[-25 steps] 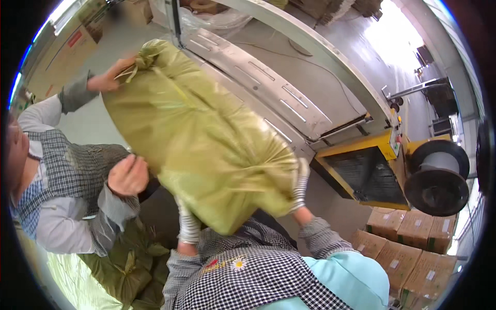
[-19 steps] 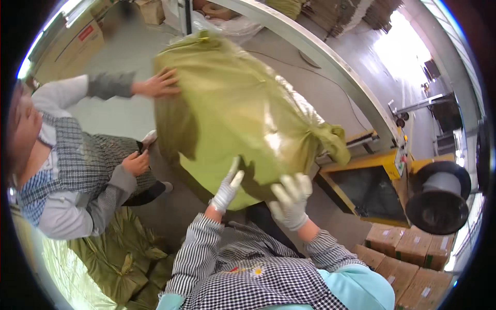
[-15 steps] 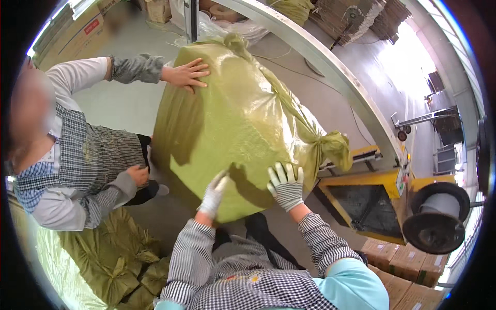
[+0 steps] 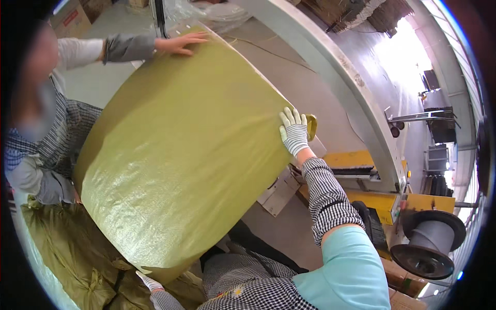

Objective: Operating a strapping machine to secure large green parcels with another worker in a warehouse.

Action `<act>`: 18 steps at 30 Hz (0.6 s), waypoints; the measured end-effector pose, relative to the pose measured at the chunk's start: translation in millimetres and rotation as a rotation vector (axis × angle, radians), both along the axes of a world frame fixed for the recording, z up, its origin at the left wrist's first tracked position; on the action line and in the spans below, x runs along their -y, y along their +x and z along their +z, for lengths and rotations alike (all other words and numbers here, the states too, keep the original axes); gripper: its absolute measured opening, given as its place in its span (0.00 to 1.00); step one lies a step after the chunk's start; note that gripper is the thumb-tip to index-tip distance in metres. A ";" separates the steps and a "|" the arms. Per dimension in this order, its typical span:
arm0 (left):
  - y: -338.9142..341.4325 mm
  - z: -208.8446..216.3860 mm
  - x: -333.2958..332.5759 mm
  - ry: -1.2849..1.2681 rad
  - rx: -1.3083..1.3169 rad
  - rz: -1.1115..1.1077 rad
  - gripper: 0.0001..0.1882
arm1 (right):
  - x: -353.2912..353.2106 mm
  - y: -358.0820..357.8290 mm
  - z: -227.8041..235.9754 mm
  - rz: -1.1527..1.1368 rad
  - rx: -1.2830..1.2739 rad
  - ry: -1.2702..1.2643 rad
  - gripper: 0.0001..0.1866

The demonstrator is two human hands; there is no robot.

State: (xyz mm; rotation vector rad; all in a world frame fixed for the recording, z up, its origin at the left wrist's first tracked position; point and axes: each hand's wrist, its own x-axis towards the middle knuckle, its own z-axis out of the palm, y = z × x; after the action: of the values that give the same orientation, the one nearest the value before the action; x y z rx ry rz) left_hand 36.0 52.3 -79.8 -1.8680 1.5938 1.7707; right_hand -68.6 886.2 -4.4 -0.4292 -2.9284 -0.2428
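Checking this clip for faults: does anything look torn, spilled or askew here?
Nothing stands out. The big yellow-green woven sack looks whole, with no tear or spill showing; it is tilted, with the right hand on its edge, the left hand below and a co-worker's hand on top.

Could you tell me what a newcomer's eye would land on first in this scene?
A huge yellow-green woven sack fills the middle of the view. The right hand, gloved in white, presses its right edge; the left hand props its lower end, and a co-worker's bare hand rests on top. At lower right stands a yellow machine with a grey spool.
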 end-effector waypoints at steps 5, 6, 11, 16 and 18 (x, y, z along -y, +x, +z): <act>28.8 17.3 -59.0 -0.136 -0.140 -0.357 0.35 | 38.0 6.6 30.7 -0.057 0.026 0.028 0.29; 27.9 18.4 -77.3 -0.126 -0.027 -0.277 0.35 | 51.1 25.3 36.9 -0.035 0.017 -0.008 0.29; 61.3 -15.2 -85.5 0.228 0.016 -0.436 0.34 | 113.1 132.3 58.9 0.060 -0.032 -0.227 0.30; 39.1 11.4 -216.6 0.240 0.004 -0.636 0.24 | 93.1 217.6 131.3 -0.176 -0.174 -0.069 0.27; 23.5 22.4 -239.0 0.286 -0.053 -0.605 0.22 | 74.7 245.3 170.8 -0.284 -0.216 0.001 0.29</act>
State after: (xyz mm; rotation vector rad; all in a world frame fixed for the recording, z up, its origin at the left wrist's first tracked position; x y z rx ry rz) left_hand 59.5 291.4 -57.4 -1.0676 1.5890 1.6569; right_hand 176.8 811.5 166.5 -0.8172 -2.6505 -0.2186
